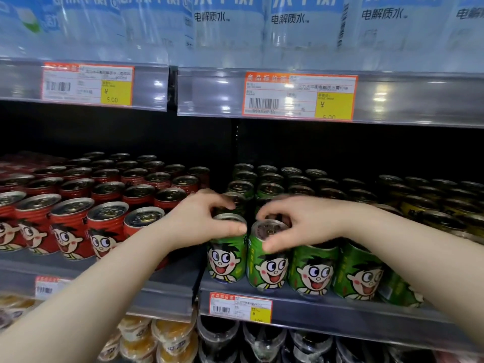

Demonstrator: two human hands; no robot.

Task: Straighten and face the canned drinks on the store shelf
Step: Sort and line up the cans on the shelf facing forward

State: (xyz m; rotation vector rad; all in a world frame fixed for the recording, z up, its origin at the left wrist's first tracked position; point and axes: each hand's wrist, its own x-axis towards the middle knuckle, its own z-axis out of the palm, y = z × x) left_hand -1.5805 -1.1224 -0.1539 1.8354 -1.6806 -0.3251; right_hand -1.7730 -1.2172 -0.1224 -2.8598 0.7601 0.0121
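Green cans with a cartoon face stand in rows on the middle shelf (340, 314). My left hand (201, 221) grips the rim of the leftmost front green can (225, 260). Right beside it, my right hand (296, 221) holds the top of the second front green can (267, 268) between thumb and fingers. Both cans stand upright with their faces pointing forward. Two more front green cans (314, 273) stand to the right, partly behind my right forearm. Red cans (70, 231) of the same brand fill the shelf's left half.
Yellow cans (432, 205) sit at the far right of the same shelf. Blue-labelled water bottles (227, 19) line the shelf above, with price tags (298, 96) on its edge. Below are fruit cups (167, 336) and dark containers (262, 341).
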